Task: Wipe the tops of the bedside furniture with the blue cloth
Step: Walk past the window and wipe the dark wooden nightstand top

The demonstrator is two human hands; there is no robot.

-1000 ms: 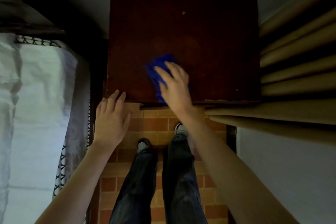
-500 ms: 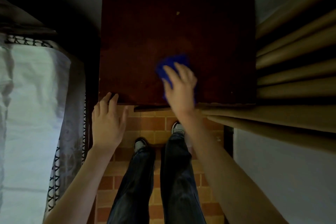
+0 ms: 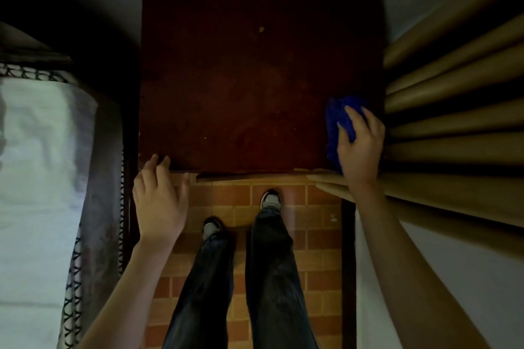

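At the frame's lower right, my right hand [image 3: 358, 147], fingers [image 3: 354, 117] flat together, presses the blue cloth [image 3: 336, 119] on the bedside table [image 3: 255, 79], its top likely half wiped.

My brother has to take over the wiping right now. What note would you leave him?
Right hand: flat on the blue cloth, pressing it on the bedside table top at its near right edge, beside the curtain.
Left hand: open, fingertips resting on the table's near left corner.
Done: cannot tell how much is wiped; a pale speck shows farther back.
Left: probably wipe the rest of the top, speck included, then any other bedside furniture; none is in view here.
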